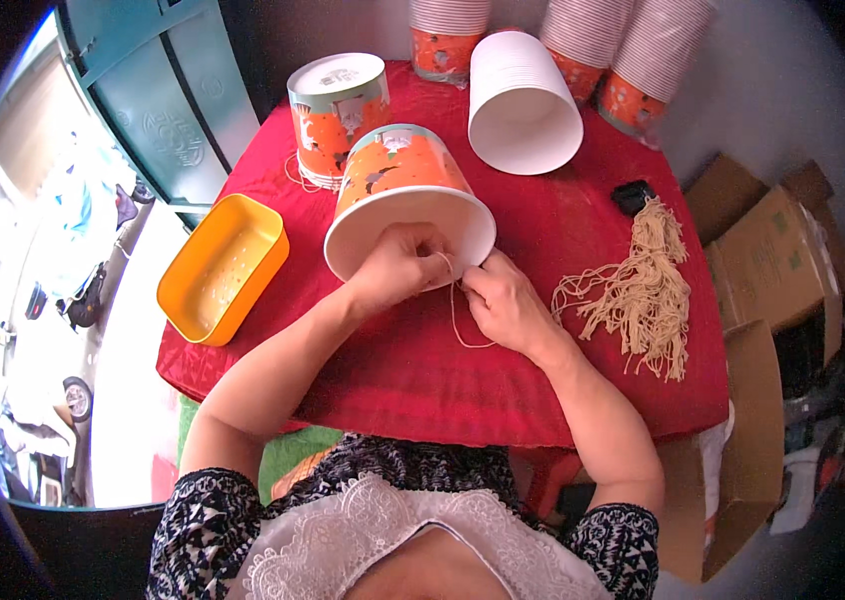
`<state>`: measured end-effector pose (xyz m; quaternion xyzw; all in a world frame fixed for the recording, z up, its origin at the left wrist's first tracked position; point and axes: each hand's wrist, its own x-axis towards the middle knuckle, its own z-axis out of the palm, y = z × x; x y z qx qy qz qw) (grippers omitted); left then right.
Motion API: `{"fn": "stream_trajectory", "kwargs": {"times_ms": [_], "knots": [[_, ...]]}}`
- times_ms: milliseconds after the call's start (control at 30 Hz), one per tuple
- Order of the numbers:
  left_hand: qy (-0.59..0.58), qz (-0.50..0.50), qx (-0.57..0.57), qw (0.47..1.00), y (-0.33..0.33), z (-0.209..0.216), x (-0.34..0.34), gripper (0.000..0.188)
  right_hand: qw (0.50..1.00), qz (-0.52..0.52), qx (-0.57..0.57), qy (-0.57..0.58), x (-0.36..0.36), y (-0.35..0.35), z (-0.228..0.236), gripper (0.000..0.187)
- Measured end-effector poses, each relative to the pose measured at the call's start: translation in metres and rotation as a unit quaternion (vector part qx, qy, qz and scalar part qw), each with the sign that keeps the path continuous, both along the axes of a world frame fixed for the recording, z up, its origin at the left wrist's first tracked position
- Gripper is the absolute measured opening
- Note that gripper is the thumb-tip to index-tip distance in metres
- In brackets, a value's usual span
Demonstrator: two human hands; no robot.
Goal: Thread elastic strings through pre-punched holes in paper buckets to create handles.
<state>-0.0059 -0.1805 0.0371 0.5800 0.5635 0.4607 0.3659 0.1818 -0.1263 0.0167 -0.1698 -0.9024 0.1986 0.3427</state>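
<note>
From my distant seat I see the orange paper bucket [403, 178] tipped over near the middle of the red-clothed table [393, 390], its white mouth facing the wearer, probably so that the rim can be reached from inside and outside at once. The left hand [403, 265] curls inside that mouth, thumb and fingers nearly together on a thin cord [457, 320], while the right hand [509, 302] bunches its fingertips at the rim, though I cannot tell whether they grip cord or edge. Beyond, a cord bundle [658, 290] lies to the right, seemingly for easy reach, opposite a yellow tray [251, 295].
</note>
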Motion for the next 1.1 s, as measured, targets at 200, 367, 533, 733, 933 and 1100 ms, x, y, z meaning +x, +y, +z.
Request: {"fn": "stream_trajectory", "kwargs": {"times_ms": [200, 367, 533, 733, 933, 1100], "knots": [[-0.144, -0.082, -0.098, 0.981, -0.001, 0.005, 0.0, 0.013, 1.0, -0.007, -0.006, -0.026, 0.002, 0.002, -0.002, 0.016], [-0.088, -0.028, -0.075, 0.993, 0.001, 0.004, 0.006, 0.013, 1.0, 0.01, -0.004, -0.015, -0.001, 0.006, -0.001, 0.018], [0.081, -0.011, 0.023, 0.996, 0.008, -0.003, 0.007, 0.015, 0.999, 0.035, -0.025, -0.011, 0.002, 0.008, 0.001, 0.019], [0.011, 0.003, -0.073, 0.997, 0.003, 0.001, 0.011, 0.016, 0.997, -0.065, 0.037, -0.017, 0.016, 0.003, 0.026, 0.008], [0.061, 0.003, -0.022, 0.998, 0.004, 0.001, 0.013, 0.017, 0.966, -0.132, -0.177, 0.133, 0.002, -0.015, 0.026, 0.009], [0.099, 0.054, 0.081, 0.99, 0.007, -0.022, 0.01, 0.016, 0.917, -0.091, -0.373, 0.11, -0.014, -0.032, 0.03, 0.034]]}}
